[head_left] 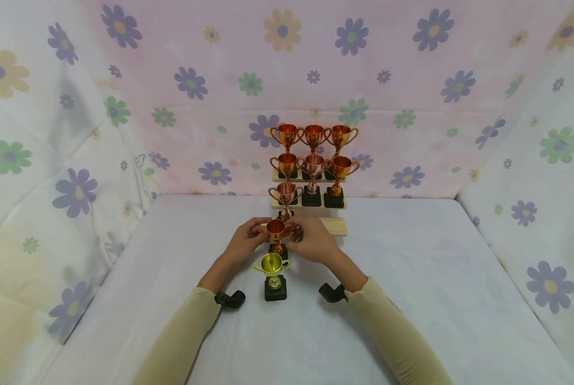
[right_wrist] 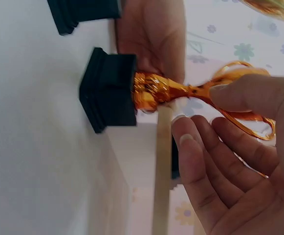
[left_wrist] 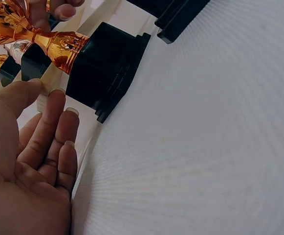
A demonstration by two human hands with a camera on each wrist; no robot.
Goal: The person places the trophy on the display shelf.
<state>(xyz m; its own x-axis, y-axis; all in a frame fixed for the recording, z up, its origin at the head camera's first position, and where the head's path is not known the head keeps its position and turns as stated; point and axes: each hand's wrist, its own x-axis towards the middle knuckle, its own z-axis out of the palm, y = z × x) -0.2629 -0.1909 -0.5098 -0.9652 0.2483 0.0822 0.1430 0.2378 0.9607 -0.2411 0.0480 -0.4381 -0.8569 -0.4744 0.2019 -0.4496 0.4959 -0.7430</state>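
Note:
In the head view an orange-gold trophy cup [head_left: 275, 229] stands upright between my two hands, its black base close to the table. My right hand [head_left: 313, 239] grips it; the right wrist view has the thumb on the cup's lower part [right_wrist: 205, 93] and fingers by a handle. Left of it, my left hand [head_left: 248, 238] has loosely bent fingers [left_wrist: 49, 129] near the black base and the wooden rack's end. Nearer my body a yellow-gold trophy [head_left: 271, 263] stands on the table. Behind my hands a rose-coloured trophy [head_left: 286, 193] sits on the lowest step's left.
A stepped wooden rack [head_left: 336, 226] stands at the back of the table, its two upper steps bearing several trophies [head_left: 314, 137] in orange-gold and rose. Flowered cloth [head_left: 282, 69] hangs behind and at both sides. White cloth [head_left: 412, 299] covers the table.

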